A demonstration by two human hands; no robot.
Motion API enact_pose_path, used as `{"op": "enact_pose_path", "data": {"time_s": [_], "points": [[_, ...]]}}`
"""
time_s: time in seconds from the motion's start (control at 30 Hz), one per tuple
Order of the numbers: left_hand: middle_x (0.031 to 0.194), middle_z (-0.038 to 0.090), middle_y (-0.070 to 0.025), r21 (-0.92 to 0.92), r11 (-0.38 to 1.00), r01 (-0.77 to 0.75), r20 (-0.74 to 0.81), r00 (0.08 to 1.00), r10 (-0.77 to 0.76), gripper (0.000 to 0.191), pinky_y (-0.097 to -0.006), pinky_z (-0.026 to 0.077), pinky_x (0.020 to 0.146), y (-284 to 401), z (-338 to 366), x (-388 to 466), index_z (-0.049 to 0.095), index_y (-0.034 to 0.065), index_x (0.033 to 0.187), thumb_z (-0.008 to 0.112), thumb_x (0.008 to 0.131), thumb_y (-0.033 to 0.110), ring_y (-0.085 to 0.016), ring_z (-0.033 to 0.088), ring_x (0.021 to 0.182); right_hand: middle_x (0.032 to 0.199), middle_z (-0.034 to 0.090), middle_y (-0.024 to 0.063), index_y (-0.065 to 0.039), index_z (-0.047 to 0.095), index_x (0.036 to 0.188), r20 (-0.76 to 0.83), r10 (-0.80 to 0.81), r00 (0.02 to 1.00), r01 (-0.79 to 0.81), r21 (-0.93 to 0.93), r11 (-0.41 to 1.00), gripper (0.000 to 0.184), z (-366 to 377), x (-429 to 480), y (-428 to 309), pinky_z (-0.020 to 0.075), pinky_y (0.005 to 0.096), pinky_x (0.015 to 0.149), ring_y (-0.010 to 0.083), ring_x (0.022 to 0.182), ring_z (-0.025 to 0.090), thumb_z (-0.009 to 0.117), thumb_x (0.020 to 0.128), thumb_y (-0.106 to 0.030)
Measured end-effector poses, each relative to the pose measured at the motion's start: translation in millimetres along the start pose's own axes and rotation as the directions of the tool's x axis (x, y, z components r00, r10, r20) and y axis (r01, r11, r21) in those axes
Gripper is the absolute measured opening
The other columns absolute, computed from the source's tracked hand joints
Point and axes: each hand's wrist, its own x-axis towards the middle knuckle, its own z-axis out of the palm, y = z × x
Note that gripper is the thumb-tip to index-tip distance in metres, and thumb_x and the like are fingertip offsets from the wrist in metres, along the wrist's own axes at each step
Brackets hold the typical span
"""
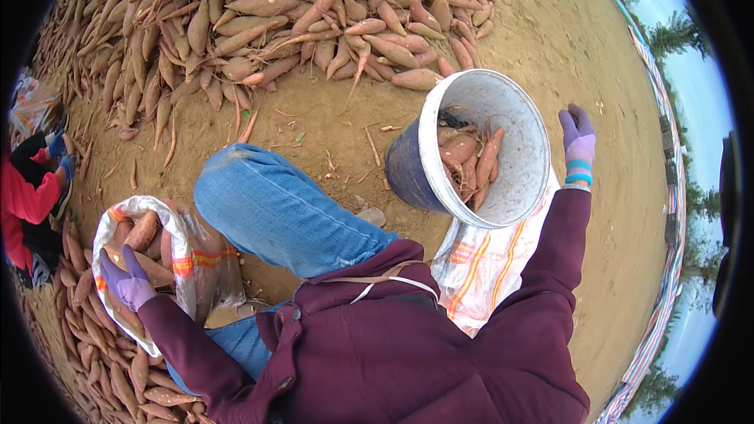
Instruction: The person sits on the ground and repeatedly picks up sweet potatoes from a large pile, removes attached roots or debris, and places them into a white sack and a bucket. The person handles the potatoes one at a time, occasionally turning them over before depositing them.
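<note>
My left hand (126, 280), in a purple glove, is at the mouth of a woven plastic sack (187, 229) with orange stripes. Its fingers are spread over the sweet potatoes (154, 247) inside, and it grips none that I can see. To the right, a white-rimmed bucket (521, 147) with a dark blue outside tilts on the ground, holding several sweet potatoes (465, 156). Just beyond its right side hangs my right hand (578, 135), also gloved, apart from the rim and with nothing visible in it.
A large heap of sweet potatoes (265, 6) spreads ahead, and another pile (112, 365) lies at lower left. A flat striped sack (489, 265) is beneath the bucket. At far left, a person in a red top (29, 200) wears blue gloves. Striped sheeting (660, 88) edges the right.
</note>
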Motion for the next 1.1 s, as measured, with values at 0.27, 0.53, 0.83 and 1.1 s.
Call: {"op": "enact_pose_path", "data": {"time_s": [0.27, 0.53, 0.83, 1.1], "points": [[0.128, 0.055, -0.0135, -0.821, 0.547, 0.161, 0.219, 0.975, 0.041, 0.044, -0.0313, 0.04, 0.099, 185.2, -50.3, 1.6, 0.048, -0.0025, 0.133, 0.056, 0.093, 0.015, -0.021, 0.053, 0.114, 0.114, 0.064, 0.0165, 0.006, 0.054, 0.125, 0.458, 0.356, 0.814, -0.487, 0.206, 0.849, 0.058, 31.6, -4.1, 150.7, 0.0456, 0.0376, 0.092, 0.0285, 0.103, 0.061, 0.07, 0.08, -0.027], [0.114, 0.063, -0.0241, -0.645, 0.637, 0.422, 0.735, 0.117, 0.667, 0.088, -0.042, 0.048, 0.089, 404.2, 18.0, -120.2, 0.059, 0.0002, 0.12, 0.065, 0.067, 0.07, -0.036, 0.061, 0.106, 0.119, 0.057, 0.0244, 0.01, 0.043, 0.13, 0.355, 0.43, 0.83, -0.522, 0.221, 0.824, 0.055, 34.6, -29.3, 63.3, 0.0512, 0.0417, 0.089, 0.0345, 0.095, 0.062, 0.058, 0.078, 0.002], [0.101, 0.064, -0.026, -0.494, 0.54, 0.682, 0.87, 0.39, 0.303, 0.055, -0.044, 0.049, 0.081, 367.2, 47.6, -110.8, 0.053, 0.0043, 0.115, 0.068, 0.071, 0.035, -0.04, 0.063, 0.097, 0.121, 0.056, 0.0215, 0.005, 0.046, 0.131, 0.579, 0.195, 0.792, -0.393, 0.239, 0.888, 0.054, 74.2, -11.7, -98.0, 0.0496, 0.0441, 0.089, 0.0324, 0.104, 0.056, 0.065, 0.084, -0.011], [0.097, 0.065, -0.023, -0.693, 0.412, 0.592, 0.668, 0.742, 0.057, 0.051, -0.0435, 0.048, 0.082, 254.4, -44.2, 24.2, 0.054, 0.002, 0.109, 0.066, 0.074, 0.037, -0.038, 0.063, 0.093, 0.119, 0.06, 0.018, 0.008, 0.049, 0.127, 0.747, -0.465, 0.475, -0.274, 0.628, 0.729, 0.054, 177.4, 17.0, -252.6, 0.0467, 0.0348, 0.092, 0.0264, 0.103, 0.061, 0.056, 0.08, -0.016]]}}
